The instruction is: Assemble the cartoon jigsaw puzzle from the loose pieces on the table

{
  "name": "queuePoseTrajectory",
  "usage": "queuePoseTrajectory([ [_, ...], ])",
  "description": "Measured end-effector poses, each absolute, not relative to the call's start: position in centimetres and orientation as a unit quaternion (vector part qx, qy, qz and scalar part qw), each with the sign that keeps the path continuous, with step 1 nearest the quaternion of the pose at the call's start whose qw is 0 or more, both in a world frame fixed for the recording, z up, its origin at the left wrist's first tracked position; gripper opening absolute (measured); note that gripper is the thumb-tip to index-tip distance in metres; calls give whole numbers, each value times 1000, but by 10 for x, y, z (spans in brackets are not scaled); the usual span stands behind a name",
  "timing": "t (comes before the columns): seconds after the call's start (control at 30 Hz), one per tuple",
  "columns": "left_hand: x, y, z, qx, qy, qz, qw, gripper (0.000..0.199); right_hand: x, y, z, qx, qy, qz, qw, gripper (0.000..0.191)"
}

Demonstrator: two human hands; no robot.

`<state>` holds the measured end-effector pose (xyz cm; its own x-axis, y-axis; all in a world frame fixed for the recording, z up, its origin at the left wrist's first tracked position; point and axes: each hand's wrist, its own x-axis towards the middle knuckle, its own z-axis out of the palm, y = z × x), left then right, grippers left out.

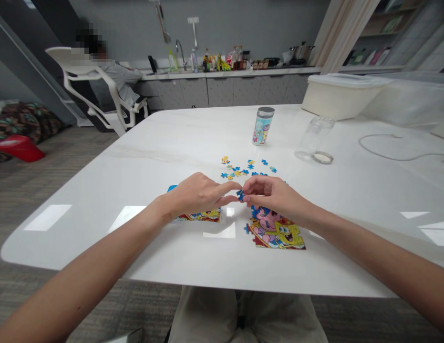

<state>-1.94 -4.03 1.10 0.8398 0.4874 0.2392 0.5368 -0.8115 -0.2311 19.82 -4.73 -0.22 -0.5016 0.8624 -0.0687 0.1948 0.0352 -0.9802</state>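
- Left hand: thumb and index finger stretched right, tips nearly together, pinching the left edge of a small blue puzzle piece.
- Right hand: fingers curled, thumb and fingertips closed on the same piece from the right. Too small to tell whether it is one piece or two joined.
- Piece is held between the hands, above the table, left of the far part of the partly assembled puzzle.
- Assembled puzzle lies near right, yellow and pink cartoon figures on it; right hand hides its far portion.
- Picture card lies near left, under the left hand, which covers its middle.
- Loose puzzle pieces, mostly blue and yellow, scattered just beyond the hands; right hand partly blocks the group.
- Printed canister stands upright, far side of the pieces.
- Clear jar to its right, round lid beside it.
- Cable farther right; white storage box at the far right.
- Seated person far left, by the counter.
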Motion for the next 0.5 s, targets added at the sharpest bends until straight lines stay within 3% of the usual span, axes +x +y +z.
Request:
queuePoseTrajectory([
  [0.5, -21, -39, 7, -946, -202, -148, 206, 35, 196, -51, 1, -380, -626, 621, 278, 33],
])
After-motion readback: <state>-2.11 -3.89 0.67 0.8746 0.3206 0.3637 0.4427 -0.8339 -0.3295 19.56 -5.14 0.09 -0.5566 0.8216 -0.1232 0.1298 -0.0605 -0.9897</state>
